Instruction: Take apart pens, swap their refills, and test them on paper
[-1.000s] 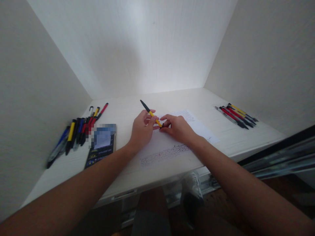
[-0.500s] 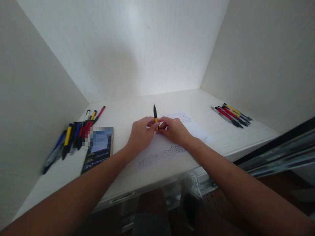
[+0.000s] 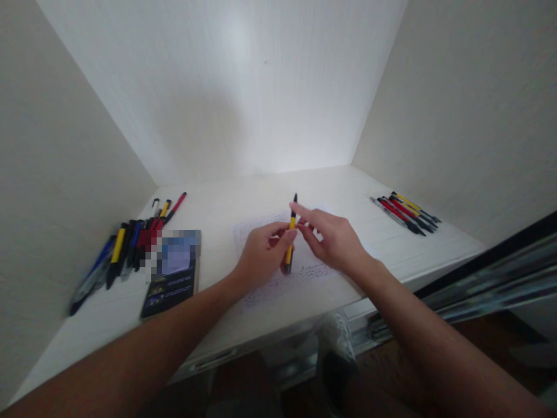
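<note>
A yellow and black pen (image 3: pixel 289 255) stands nearly upright over the paper, its dark pointed end up. My left hand (image 3: pixel 263 249) is closed on it, thumb and fingers pinching its middle. Against the upper part of the same pen, my right hand (image 3: pixel 333 235) has its index fingertip near the pointed end and other fingertips lower by the barrel. Beneath both hands lies a sheet of paper (image 3: pixel 261 293) covered with dense handwriting; the hands hide part of it.
A phone (image 3: pixel 174 290) with a lit screen lies left of the paper, partly pixelated. Several pens and markers (image 3: pixel 126 244) are spread along the left wall. Another row of pens (image 3: pixel 404 213) lies on the right. White panels enclose the white surface (image 3: pixel 243 194).
The pen has moved slightly right and now shows more length below my left hand. My right hand has shifted right, its index finger now reaching up to the pen's top part.
</note>
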`<state>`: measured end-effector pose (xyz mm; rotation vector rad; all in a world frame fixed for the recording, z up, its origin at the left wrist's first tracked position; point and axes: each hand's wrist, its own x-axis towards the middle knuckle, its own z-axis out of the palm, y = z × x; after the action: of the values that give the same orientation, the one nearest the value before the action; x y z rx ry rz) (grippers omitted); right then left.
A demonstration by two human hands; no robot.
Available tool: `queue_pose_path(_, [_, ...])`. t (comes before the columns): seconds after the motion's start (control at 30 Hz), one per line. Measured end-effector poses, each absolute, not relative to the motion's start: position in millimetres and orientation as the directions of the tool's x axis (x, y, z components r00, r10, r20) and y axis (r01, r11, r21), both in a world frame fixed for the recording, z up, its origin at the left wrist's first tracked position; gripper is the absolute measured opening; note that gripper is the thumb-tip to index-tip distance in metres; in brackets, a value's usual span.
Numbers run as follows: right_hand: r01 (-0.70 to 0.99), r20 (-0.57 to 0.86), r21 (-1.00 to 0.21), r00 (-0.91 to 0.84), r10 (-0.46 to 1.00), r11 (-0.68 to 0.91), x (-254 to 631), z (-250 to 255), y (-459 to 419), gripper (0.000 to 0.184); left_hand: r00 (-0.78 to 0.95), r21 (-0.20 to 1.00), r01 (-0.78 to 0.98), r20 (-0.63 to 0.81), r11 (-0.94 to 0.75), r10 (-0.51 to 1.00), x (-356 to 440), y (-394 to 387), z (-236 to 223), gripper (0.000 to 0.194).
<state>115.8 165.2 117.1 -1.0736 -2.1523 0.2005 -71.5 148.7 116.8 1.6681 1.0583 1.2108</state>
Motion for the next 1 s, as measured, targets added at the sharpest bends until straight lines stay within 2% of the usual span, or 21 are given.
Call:
queue_pose_path(0.1, [0.686, 0.494, -0.240, -0.523, 0.695, 0.687, 122, 114, 156, 0.042, 0.271, 0.932, 0.163, 0.273, -0.323, 0.923, -65, 141, 119, 0.020])
queue_pose_path(0.17, [0.707, 0.494, -0.208, -0.521, 0.696, 0.676, 127, 110, 155, 0.038, 0.300, 0.951, 0.155, 0.211, -0.266, 0.930, -62, 139, 117, 0.022])
queue_pose_path(0.27, [0.747, 0.539, -0.233, -0.434, 0.722, 0.623, 138, 107, 157, 0.030, 0.386, 0.967, 0.156, 0.128, -0.202, 0.914, -63, 136, 111, 0.041])
queue_pose_path(0.33, [0.748, 0.570, -0.316, -0.343, 0.746, 0.584, 145, 106, 160, 0.025, 0.445, 0.917, 0.235, 0.193, -0.322, 0.874, -63, 133, 106, 0.049])
queue_pose_path(0.43, [0.634, 0.527, -0.598, -0.150, 0.837, 0.490, 155, 104, 165, 0.029, 0.583, 0.679, 0.375, 0.357, -0.631, 0.730, -63, 126, 101, 0.048])
queue_pose_path(0.5, [0.431, 0.394, -0.821, -0.048, 0.918, 0.375, 159, 102, 169, 0.033, 0.670, 0.518, 0.398, 0.400, -0.757, 0.626, -62, 122, 99, 0.041])
queue_pose_path(0.57, [0.186, 0.231, -0.953, -0.056, 0.971, 0.237, 162, 100, 173, 0.037, 0.729, 0.393, 0.403, 0.407, -0.827, 0.549, -60, 120, 96, 0.035])
queue_pose_path(0.63, [0.014, 0.126, -0.992, -0.110, 0.986, 0.129, 166, 99, 176, 0.041, 0.766, 0.304, 0.407, 0.400, -0.862, 0.503, -59, 121, 92, 0.033])
queue_pose_path(0.7, [-0.061, 0.104, -0.993, -0.094, 0.990, 0.098, 171, 101, 177, 0.037, 0.785, 0.253, 0.424, 0.376, -0.869, 0.493, -60, 123, 85, 0.037])
queue_pose_path(0.8, [-0.019, 0.143, -0.989, 0.049, 0.988, 0.144, 182, 105, 179, 0.026, 0.791, 0.214, 0.474, 0.323, -0.854, 0.520, -63, 124, 74, 0.053])
queue_pose_path(0.87, [0.034, 0.169, -0.986, 0.105, 0.980, 0.166, 191, 110, 180, 0.026, 0.792, 0.199, 0.488, 0.307, -0.850, 0.527, -65, 124, 70, 0.056])
queue_pose_path(1.0, [0.075, 0.116, -0.990, -0.016, 0.993, 0.117, 202, 119, 182, 0.029, 0.796, 0.219, 0.461, 0.328, -0.860, 0.509, -66, 124, 72, 0.045])
